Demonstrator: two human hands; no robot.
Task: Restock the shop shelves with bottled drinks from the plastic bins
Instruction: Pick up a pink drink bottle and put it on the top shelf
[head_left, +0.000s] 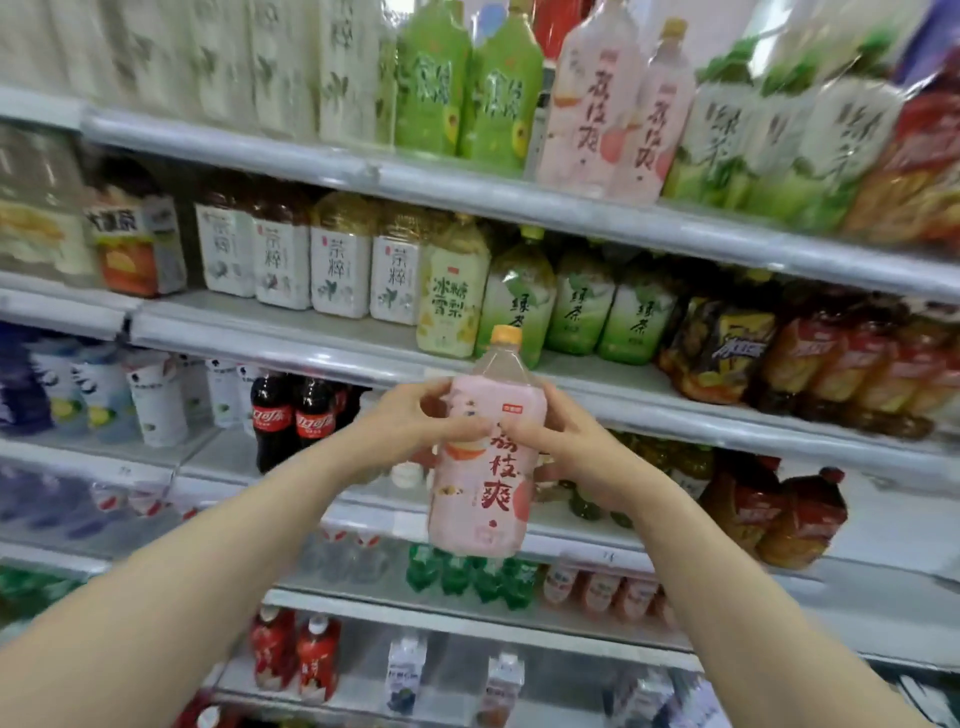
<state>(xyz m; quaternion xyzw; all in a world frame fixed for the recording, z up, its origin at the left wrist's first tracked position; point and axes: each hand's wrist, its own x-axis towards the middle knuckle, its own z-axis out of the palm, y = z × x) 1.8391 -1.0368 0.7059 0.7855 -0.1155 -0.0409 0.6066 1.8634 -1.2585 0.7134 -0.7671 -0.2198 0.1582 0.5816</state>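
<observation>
- Two grips hold one pink bottle (483, 493) between them, in the air in front of the shop shelves (322, 358).
- The left grip (410, 421) is curled round the bottle's upper left side, thumb on the front of the label.
- The right grip (566, 441) is curled round the upper right side, its fingertips nearly meeting those of the left on the label.
- The bottle stands roughly upright, its orange cap (506, 335) above both grips and most of its body hanging below them; it rests on no shelf.
- Just above the grips, green tea bottles (519, 296) stand in a row on a shelf, behind the cap.
- Well above the right grip, on the top shelf, stand two matching pink bottles (613, 114).
- Left of the left grip, two cola bottles (293, 415) stand side by side.
- Right of the right grip and a little lower are dark bottles with red labels (779, 509).
- Below the grips, under the bottle's base, small green bottles (467, 574) line a lower shelf.
</observation>
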